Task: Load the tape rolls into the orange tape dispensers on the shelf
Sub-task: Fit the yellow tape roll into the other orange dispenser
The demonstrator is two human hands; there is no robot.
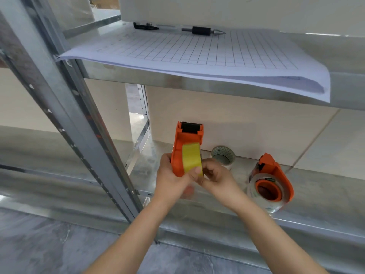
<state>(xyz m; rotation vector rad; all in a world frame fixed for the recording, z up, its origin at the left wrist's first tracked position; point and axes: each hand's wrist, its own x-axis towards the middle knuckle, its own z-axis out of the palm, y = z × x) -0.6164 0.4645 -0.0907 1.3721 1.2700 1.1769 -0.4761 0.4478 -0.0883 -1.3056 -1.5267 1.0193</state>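
Metal shelf (316, 186), left hand (169, 175) gripping orange dispenser (185, 139), right hand (217, 175) pinching its yellow tape roll (191, 155)

This looks like a storeroom or packing area. Bare steel racking (65, 107) holds pale cartons (237, 127). A gridded sheet (197, 56) and a pen (203, 31) lie at twelve o'clock, a tape dispenser (276, 171) sits at four, and grey floor (39, 244) shows at seven.
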